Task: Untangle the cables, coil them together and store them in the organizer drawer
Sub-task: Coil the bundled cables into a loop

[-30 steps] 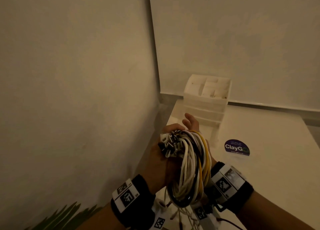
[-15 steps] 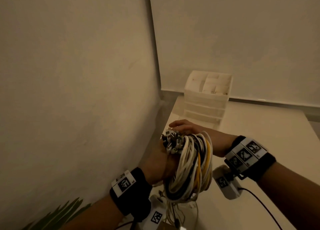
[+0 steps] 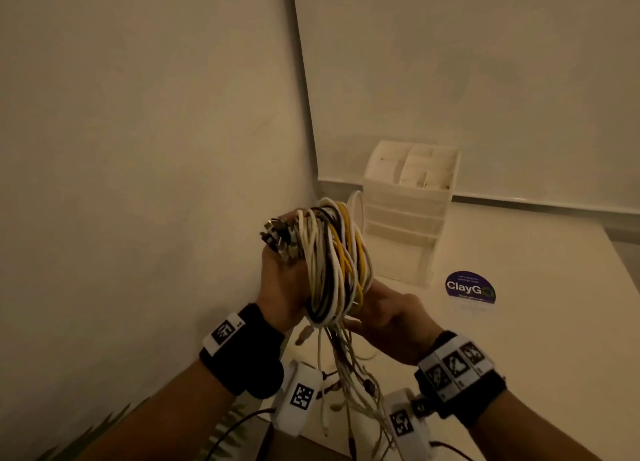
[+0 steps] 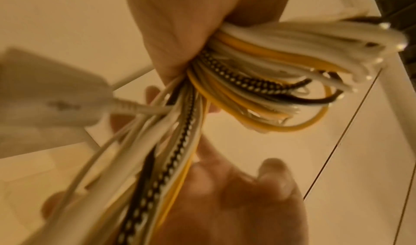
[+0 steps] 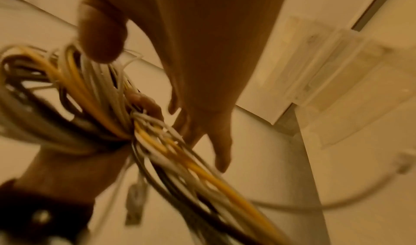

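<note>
A coil of white, yellow and black cables [image 3: 332,252] stands upright in my left hand [image 3: 282,287], which grips it on its left side, with the plug ends bunched above the thumb. Close up, the left hand [image 4: 171,26] squeezes the loops [image 4: 270,71] tight. My right hand [image 3: 388,316] sits low at the coil's right, holding the loose tails [image 3: 349,363] that hang towards the table. In the right wrist view its thumb [image 5: 99,41] lies on the coil [image 5: 67,97]. The white drawer organizer [image 3: 408,211] stands behind the hands in the corner.
A wall [image 3: 138,183] runs close along the left. The white table [image 3: 536,339] carries a round purple ClayGo sticker [image 3: 470,287] to the right of the organizer. One loose white cable [image 5: 337,201] lies on the table. Green leaves [image 3: 104,433] show at bottom left.
My right hand has swung from over the top of the coil down to its lower right, taking the tails round. The coil sits higher and looks thicker.
</note>
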